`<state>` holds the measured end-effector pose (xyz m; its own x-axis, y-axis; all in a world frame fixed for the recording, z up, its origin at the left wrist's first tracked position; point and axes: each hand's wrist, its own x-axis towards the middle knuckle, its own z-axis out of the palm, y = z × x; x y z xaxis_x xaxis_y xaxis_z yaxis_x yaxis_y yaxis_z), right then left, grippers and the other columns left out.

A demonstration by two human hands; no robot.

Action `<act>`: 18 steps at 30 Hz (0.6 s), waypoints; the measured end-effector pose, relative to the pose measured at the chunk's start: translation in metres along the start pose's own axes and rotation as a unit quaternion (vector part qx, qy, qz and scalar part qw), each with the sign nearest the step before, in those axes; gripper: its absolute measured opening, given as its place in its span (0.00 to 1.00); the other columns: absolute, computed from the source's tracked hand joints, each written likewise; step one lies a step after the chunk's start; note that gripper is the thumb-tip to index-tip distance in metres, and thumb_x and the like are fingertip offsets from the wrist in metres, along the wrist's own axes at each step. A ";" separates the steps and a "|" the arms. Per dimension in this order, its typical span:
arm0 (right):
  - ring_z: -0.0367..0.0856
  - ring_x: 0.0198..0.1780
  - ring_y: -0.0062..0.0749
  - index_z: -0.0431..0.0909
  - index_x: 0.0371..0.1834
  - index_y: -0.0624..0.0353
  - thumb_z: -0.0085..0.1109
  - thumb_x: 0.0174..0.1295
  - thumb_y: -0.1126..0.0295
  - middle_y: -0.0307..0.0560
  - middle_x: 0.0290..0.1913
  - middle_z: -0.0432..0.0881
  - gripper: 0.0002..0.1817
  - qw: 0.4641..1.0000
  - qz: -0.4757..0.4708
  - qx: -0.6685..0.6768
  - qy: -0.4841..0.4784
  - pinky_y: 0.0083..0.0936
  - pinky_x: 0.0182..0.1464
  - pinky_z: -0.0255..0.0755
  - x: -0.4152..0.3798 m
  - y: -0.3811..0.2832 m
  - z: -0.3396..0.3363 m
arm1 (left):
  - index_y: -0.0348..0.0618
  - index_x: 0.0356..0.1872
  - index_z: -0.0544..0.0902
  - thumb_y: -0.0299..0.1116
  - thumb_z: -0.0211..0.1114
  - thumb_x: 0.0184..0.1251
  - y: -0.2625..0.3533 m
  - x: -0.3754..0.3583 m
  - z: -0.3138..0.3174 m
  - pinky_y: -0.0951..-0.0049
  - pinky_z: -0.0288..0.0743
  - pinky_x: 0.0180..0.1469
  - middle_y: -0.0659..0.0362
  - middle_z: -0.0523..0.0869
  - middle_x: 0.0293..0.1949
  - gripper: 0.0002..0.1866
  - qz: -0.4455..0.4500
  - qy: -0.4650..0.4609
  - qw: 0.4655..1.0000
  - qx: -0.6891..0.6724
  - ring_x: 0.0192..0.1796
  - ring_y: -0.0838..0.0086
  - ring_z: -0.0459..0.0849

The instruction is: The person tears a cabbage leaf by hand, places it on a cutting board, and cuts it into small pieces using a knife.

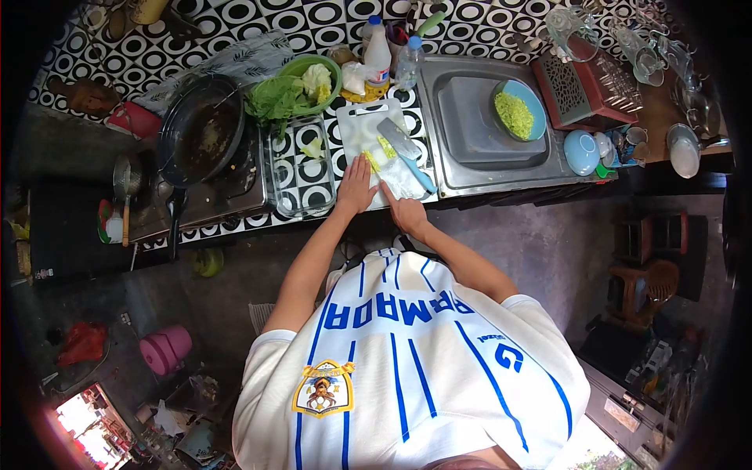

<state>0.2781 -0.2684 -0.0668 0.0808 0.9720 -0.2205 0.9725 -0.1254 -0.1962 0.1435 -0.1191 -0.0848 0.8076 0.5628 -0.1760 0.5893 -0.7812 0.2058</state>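
So the black-and-white patterned tabletop [412, 112] carries a white rectangular chopping board [350, 125], with a broad metal knife with a blue handle [400, 139] lying loose on it; left hand [356, 186] is flat, unfolded, right hand [407, 213] points its index, can't tell if it's gripping anything; shredded yellow-green leaf bits [386, 146] lie by the blade, so I'd gather them gently, fingers off the edge

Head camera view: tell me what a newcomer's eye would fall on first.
Most likely the white jersey with blue stripes, filling the lower middle. Then, perhaps, the black-and-white circle pattern along the top and the blue bowl of chopped greens at upper right. Just above centre, the left hand and right hand are at the near end of the white cutting board.
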 end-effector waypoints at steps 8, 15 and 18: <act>0.88 0.26 0.48 0.43 0.86 0.49 0.54 0.65 0.68 0.56 0.27 0.87 0.46 1.000 0.003 -0.001 0.031 0.43 0.30 0.81 0.044 0.000 -0.007 | 0.28 0.80 0.50 0.52 0.53 0.76 -0.003 0.000 0.000 0.52 0.44 0.82 0.40 0.46 0.83 0.44 0.017 0.000 1.000 -0.011 0.85 0.50 0.44; 0.87 0.27 0.53 0.39 0.86 0.50 0.53 0.65 0.70 0.59 0.28 0.87 0.47 0.999 0.019 0.009 0.027 0.48 0.32 0.80 0.050 0.027 -0.014 | 0.30 0.80 0.49 0.55 0.53 0.77 -0.002 0.002 0.006 0.55 0.41 0.83 0.43 0.44 0.84 0.45 -0.001 -0.006 1.000 -0.013 0.85 0.53 0.42; 0.86 0.28 0.56 0.39 0.86 0.51 0.54 0.64 0.71 0.61 0.28 0.86 0.48 0.999 0.020 0.036 0.023 0.51 0.32 0.80 0.047 0.029 -0.020 | 0.29 0.80 0.49 0.53 0.54 0.76 -0.005 0.002 0.009 0.51 0.43 0.83 0.40 0.43 0.83 0.45 0.007 0.001 0.999 -0.044 0.85 0.50 0.42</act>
<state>0.3141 -0.2223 -0.0642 0.1310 0.9740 -0.1849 0.9505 -0.1764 -0.2558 0.1416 -0.1161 -0.0944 0.8161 0.5523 -0.1702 0.5771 -0.7628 0.2917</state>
